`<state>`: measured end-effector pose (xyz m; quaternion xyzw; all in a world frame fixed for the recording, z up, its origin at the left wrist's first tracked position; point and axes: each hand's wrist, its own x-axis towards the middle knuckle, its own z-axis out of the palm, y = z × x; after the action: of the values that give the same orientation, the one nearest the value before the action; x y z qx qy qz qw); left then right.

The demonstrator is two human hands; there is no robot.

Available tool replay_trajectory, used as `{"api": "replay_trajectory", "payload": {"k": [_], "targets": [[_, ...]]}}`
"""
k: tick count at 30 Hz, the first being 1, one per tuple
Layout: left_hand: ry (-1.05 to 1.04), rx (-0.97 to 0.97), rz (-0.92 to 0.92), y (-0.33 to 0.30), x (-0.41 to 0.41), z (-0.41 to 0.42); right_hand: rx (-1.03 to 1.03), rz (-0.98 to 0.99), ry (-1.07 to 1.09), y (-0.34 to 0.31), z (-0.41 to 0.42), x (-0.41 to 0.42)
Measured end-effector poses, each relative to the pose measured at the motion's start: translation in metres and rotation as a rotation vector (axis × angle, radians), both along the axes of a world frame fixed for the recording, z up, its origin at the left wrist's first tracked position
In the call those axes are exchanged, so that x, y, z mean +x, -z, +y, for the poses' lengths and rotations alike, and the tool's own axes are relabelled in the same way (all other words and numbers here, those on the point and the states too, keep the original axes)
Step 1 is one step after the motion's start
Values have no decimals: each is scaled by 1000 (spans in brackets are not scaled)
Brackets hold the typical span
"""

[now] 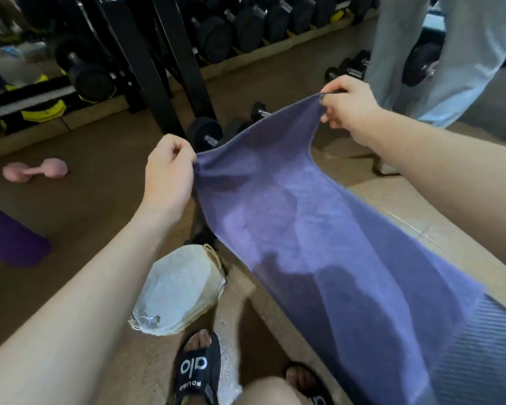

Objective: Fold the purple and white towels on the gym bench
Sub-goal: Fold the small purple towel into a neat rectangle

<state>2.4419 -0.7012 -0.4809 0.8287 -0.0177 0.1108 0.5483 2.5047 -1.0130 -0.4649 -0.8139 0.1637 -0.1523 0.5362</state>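
A purple towel (pixel 298 229) is stretched out in the air in front of me, hanging down toward my lap. My left hand (pixel 170 173) pinches its near-left corner. My right hand (pixel 348 105) pinches the far-right corner, higher up. The towel's lower end drapes over a tan padded surface (pixel 438 229) at the right, which may be the bench. A pale folded cloth or bag (pixel 178 290) lies on the floor by my feet; I cannot tell if it is the white towel.
Black dumbbells (pixel 205 133) lie on the brown floor behind the towel, with a black rack (pixel 164 62) beyond. A pink dumbbell (pixel 35 171) and a purple roll (pixel 12 244) sit at left. A person in light trousers (pixel 438 54) stands at the far right.
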Motion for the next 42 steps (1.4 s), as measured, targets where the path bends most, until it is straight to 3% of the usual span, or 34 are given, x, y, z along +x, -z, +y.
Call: {"api": "replay_trajectory", "payload": {"k": [9,15,19,25,27,30,33,36,42], "targets": [[583,334,-59,3,-162,-69,311,199,167,1,-71,-196],[823,587,-26,35,-218,-89,268,267,185,38,-94,-270],[847,748,-87,38,-234,-99,248,277,206,51,-97,-288],[788,632,-120,15,-222,-97,226,171,241,31,-104,-294],[840,658,-112,15,-230,-100,120,271,239,40,-107,-300],[935,901,-102,37,-252,-107,-98,477,229,71,-112,-313],[999,1094,-44,67,-266,-114,-248,542,229,94,-117,-321],[975,1091,-38,83,-276,-119,-328,569,206,101,-118,-326],[849,1112,-194,98,-289,-127,-343,573,243,110,-123,-323]]}}
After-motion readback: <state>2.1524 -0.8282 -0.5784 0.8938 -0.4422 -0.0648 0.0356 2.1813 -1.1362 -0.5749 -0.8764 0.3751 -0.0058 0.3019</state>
